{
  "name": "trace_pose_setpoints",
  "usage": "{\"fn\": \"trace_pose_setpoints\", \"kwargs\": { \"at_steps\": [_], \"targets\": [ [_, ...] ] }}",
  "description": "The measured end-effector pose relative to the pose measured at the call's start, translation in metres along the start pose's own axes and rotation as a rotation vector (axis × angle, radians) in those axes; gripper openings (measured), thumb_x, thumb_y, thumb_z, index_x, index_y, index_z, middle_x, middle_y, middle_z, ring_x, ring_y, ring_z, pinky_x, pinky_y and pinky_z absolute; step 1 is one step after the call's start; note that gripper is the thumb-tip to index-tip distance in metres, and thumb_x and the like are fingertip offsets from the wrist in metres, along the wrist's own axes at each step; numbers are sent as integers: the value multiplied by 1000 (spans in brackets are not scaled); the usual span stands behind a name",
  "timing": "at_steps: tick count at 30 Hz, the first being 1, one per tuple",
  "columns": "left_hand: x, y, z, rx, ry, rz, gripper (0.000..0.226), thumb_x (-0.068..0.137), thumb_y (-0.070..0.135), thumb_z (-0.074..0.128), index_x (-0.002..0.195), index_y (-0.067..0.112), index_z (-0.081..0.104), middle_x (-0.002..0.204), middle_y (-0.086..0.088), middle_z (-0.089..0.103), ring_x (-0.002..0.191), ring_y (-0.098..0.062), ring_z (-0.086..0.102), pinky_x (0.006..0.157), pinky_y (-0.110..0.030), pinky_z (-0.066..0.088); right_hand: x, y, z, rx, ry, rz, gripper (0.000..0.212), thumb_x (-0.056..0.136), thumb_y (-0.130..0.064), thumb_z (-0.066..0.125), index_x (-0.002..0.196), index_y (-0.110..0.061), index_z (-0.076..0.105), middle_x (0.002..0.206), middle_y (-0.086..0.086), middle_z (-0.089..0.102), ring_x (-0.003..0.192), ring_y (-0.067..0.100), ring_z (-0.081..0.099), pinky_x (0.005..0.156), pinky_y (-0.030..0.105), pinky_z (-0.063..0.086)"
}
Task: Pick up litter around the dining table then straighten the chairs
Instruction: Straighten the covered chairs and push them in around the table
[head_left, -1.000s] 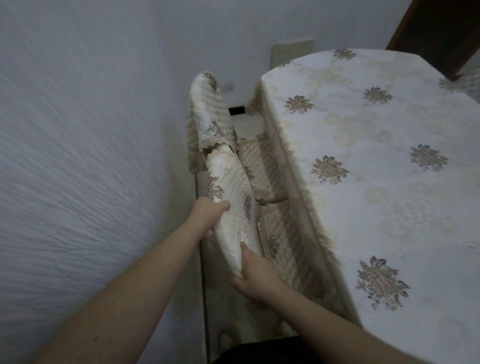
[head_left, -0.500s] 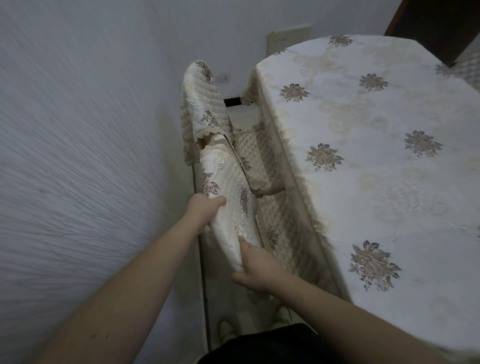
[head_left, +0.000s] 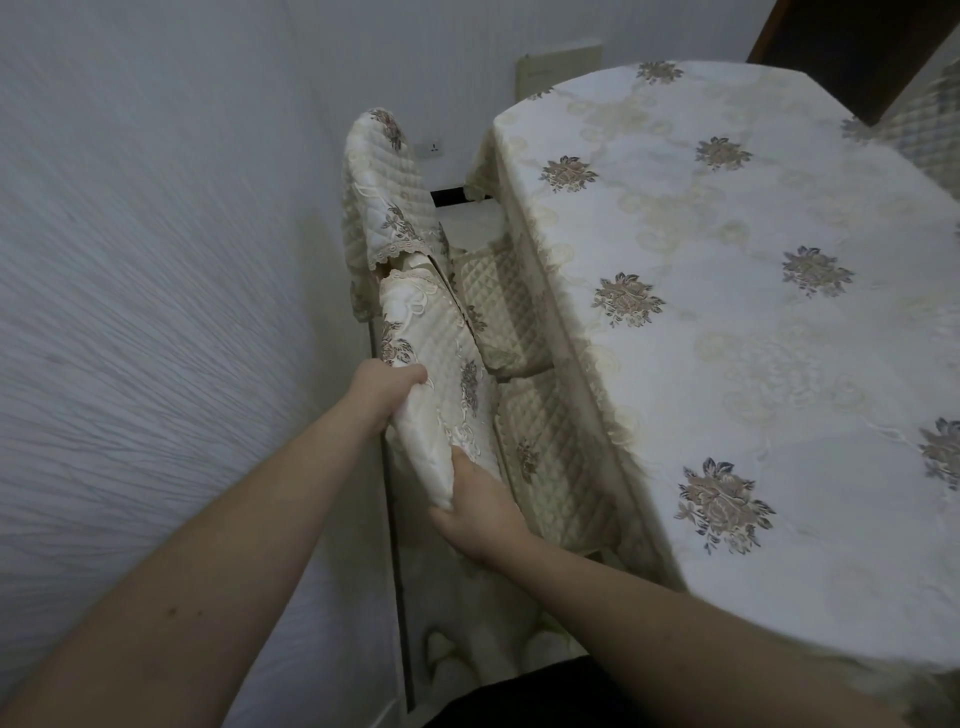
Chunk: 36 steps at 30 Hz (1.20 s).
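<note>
Two chairs in cream quilted covers with flower embroidery stand in the narrow gap between the wall and the dining table (head_left: 727, 291). My left hand (head_left: 387, 384) grips the far edge of the near chair's backrest (head_left: 441, 395). My right hand (head_left: 478, 509) holds the same backrest at its near lower corner, thumb up against the cover. The near chair's seat (head_left: 550, 457) is tucked under the tablecloth's edge. Beyond it stands the far chair (head_left: 389, 192), its backrest upright and its seat (head_left: 498, 306) also under the table. No litter shows in view.
A textured white wall (head_left: 156, 312) runs close along the left. The table carries a cream floral cloth hanging over its edge. A wall socket (head_left: 434, 149) and a pale panel (head_left: 558, 70) sit on the far wall. A dark wooden door frame (head_left: 852, 47) is at top right.
Both hands keep their hold on the near chair's backrest. The view has shifted slightly; the backrest sits about where it was relative to the far chair.
</note>
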<state>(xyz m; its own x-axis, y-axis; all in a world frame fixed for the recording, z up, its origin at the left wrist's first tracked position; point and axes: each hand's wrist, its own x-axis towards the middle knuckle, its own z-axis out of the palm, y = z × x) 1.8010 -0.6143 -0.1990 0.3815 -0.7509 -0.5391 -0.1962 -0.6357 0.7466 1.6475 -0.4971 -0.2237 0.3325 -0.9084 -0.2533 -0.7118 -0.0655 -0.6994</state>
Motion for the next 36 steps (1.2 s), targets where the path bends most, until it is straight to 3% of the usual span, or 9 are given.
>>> {"fn": "trace_pose_setpoints", "kwargs": {
  "at_steps": [5, 11, 16, 21, 26, 29, 32, 36],
  "targets": [
    [-1, 3, -1, 6, 25, 8, 24, 70, 21, 74, 84, 5, 61, 94, -15, 66, 86, -31, 65, 70, -35, 51, 4, -4, 9, 101, 16, 9, 52, 78, -25, 58, 125, -10, 42, 117, 10, 57, 105, 30, 55, 75, 27, 36],
    [-6, -1, -1, -33, 31, 7, 28, 72, 19, 72, 93, 2, 63, 88, -11, 65, 86, -29, 64, 70, -33, 50, 5, -2, 6, 25, -89, 21, 79, 81, -29, 59, 146, -4, 21, 139, 16, 45, 121, 33, 47, 91, 32, 40],
    [-7, -10, -5, -12, 25, -12, 33, 69, 19, 75, 95, 2, 64, 94, -15, 67, 86, -30, 66, 71, -38, 54, -2, 2, 9, 18, -113, 4, 83, 81, -30, 60, 148, -5, 18, 142, 15, 43, 124, 32, 46, 97, 34, 39],
    [-5, -5, -5, 4, 25, -7, 28, 74, 17, 74, 96, 4, 62, 95, -14, 66, 86, -30, 65, 72, -36, 53, 3, -1, 17, 107, -44, 39, 70, 75, -28, 59, 136, -6, 34, 127, 13, 52, 114, 31, 51, 93, 36, 44],
    [-1, -5, -8, -7, 40, -1, 26, 73, 17, 73, 94, 5, 64, 96, -14, 68, 88, -29, 66, 76, -38, 54, 7, -2, 26, 158, -32, 20, 65, 73, -26, 61, 131, -8, 37, 122, 11, 53, 110, 29, 52, 91, 37, 46],
    [-2, -9, -8, 5, 40, -9, 27, 73, 20, 73, 94, 5, 63, 94, -13, 66, 88, -29, 65, 76, -39, 54, 8, 2, 29, 146, -35, -9, 71, 74, -28, 63, 135, -8, 34, 127, 11, 52, 114, 28, 50, 93, 34, 44],
    [-4, -12, -8, 16, 51, -15, 36, 70, 25, 73, 97, 2, 65, 99, -17, 67, 92, -32, 65, 79, -43, 54, 7, 4, 24, 73, -63, -28, 74, 75, -30, 63, 137, -6, 32, 126, 14, 52, 112, 32, 51, 86, 33, 41],
    [-6, -10, -8, 46, 58, -12, 41, 74, 26, 72, 105, 1, 63, 103, -16, 66, 95, -32, 64, 76, -39, 53, 13, 3, 3, -126, -207, -60, 91, 75, -53, 65, 142, -7, 25, 128, 13, 55, 112, 34, 55, 85, 38, 44]
  ]
}}
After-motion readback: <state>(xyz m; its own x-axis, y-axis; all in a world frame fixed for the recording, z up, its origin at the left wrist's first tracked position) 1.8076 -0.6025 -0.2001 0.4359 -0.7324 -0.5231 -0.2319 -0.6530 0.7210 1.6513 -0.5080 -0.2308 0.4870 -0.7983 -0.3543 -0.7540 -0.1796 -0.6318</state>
